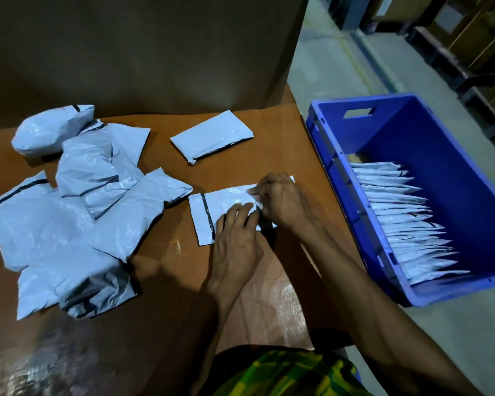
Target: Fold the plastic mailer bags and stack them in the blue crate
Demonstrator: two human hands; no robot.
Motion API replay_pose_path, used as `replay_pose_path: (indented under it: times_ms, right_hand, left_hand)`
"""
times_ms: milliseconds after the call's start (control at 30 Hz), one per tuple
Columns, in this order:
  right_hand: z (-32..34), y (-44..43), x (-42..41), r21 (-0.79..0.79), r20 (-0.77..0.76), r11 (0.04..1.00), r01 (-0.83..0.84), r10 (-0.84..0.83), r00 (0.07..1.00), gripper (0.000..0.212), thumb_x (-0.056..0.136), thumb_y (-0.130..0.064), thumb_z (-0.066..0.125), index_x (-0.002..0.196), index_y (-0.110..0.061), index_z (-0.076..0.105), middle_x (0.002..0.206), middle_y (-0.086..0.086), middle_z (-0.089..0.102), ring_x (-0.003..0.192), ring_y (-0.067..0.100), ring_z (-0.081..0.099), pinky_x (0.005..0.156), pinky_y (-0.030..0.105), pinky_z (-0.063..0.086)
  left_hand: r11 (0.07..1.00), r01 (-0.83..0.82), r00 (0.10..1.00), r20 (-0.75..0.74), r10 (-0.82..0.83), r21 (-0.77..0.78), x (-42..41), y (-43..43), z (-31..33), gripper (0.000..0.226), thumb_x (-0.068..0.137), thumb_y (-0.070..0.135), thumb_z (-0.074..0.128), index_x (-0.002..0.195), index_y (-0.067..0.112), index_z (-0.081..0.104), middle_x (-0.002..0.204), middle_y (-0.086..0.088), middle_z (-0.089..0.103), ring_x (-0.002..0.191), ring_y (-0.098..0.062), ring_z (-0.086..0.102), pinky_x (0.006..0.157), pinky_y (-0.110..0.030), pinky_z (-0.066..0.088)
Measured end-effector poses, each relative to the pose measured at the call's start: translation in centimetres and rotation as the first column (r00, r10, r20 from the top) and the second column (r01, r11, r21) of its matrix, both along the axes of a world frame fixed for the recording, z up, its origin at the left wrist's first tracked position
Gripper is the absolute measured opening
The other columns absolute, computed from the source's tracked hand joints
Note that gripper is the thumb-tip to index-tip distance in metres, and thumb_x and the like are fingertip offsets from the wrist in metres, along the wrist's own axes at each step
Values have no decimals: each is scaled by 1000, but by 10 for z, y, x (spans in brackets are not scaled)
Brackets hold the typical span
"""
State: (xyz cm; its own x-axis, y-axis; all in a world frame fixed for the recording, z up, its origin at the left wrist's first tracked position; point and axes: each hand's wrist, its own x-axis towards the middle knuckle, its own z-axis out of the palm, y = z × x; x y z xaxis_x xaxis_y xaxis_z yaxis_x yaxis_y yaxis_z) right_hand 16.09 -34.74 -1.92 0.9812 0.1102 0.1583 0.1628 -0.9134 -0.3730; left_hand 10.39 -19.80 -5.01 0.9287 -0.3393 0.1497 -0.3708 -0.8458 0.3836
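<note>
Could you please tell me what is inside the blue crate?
Folded white mailer bags stand in a row along one side of the blue crate; its other side is bare. Anything beneath them is covered.

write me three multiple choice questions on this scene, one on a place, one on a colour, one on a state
1. Where is the blue crate?
A) on the table, at its left end
B) off the table's right edge
C) on the person's lap

2. What colour is the strip across the mailer under the left hand and right hand?
A) red
B) black
C) yellow

3. What state is the crate in?
A) empty
B) lidded
C) holding a row of folded mailers

Answers:
1 B, the crate stands beside the table's right edge, not on it.
2 B, a black band crosses the mailer near its left end.
3 C, white folded mailers stand in a row inside it, and no lid is on it.
</note>
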Motion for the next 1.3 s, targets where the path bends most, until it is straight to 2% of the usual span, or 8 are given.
replay_pose_path:
  times_ms: [67, 200, 267, 700, 933, 1033, 1167, 1300]
  right_hand:
    - [-5, 3, -1, -3, 11, 1000, -16, 16, 1000, 21, 92, -19, 72, 107, -26, 84, 104, -1, 73, 96, 26, 63, 65, 29, 39]
    - [6, -18, 14, 38, -98, 997, -62, 66, 993, 25, 91, -11, 71, 112, -19, 82, 110, 7, 76, 104, 30, 66, 83, 44, 58]
    - [5, -26, 8, 35, 16, 998, 53, -53, 998, 23, 89, -4, 68, 107, -11, 81, 105, 12, 75, 100, 33, 67, 79, 45, 59]
    - [-24, -17, -83, 178, 86, 968, 178, -195, 977, 25, 94, -14, 70, 117, -17, 79, 115, -2, 74, 110, 18, 61, 88, 22, 46]
    - [-20, -19, -85, 230, 59, 954, 193, -211, 976, 27, 93, -15, 73, 119, -21, 79, 119, -8, 75, 110, 12, 62, 91, 15, 42]
    - [-8, -31, -75, 261, -10, 954, 148, -151, 988, 21, 96, -18, 74, 115, -21, 81, 115, -6, 77, 110, 13, 65, 94, 25, 51]
    - [10, -41, -34, 207, 3, 971, 118, -121, 993, 23, 97, -14, 71, 119, -11, 78, 116, 6, 76, 110, 20, 67, 92, 27, 53]
    - [-4, -36, -10, 43, -14, 996, 76, -75, 997, 23, 91, -3, 58, 105, -1, 76, 104, 17, 74, 96, 37, 67, 83, 43, 59]
  left_hand:
    - [1000, 4, 1000, 9, -4, 7, 1, 1, 0, 58, 80, 15, 30, 124, 10, 68, 134, -8, 63, 128, -32, 55, 100, -47, 50]
    - [1000, 9, 1000, 28, -8, -13, 1, 2, -2, 57, 81, 14, 29, 123, 16, 68, 137, -4, 61, 131, -29, 53, 100, -45, 47]
    - [1000, 6, 1000, 28, -6, -21, -1, 3, -5, 57, 82, 13, 30, 125, 18, 67, 142, -2, 59, 135, -28, 51, 102, -45, 46]
    - [1000, 5, 998, 66, -7, 22, -8, 3, -11, 56, 79, -4, 68, 133, 10, 65, 149, -11, 56, 142, -34, 47, 111, -47, 44]
    - [993, 72, 996, 52, -78, 96, 20, -19, -5, 54, 82, 5, 58, 136, 7, 62, 146, -13, 57, 140, -36, 48, 115, -46, 33]
    - [991, 64, 998, 23, -67, 116, 21, -20, -4, 58, 86, 24, 33, 134, 11, 62, 143, -8, 60, 139, -33, 49, 113, -46, 35]
    - [993, 46, 997, 55, -52, 109, 24, -21, -6, 50, 83, 21, 54, 132, 14, 64, 142, -6, 60, 138, -31, 50, 113, -46, 36]
    - [994, 34, 998, 42, -38, 102, 22, -19, -9, 54, 86, 25, 35, 131, 15, 65, 142, -4, 60, 138, -30, 50, 113, -47, 38]
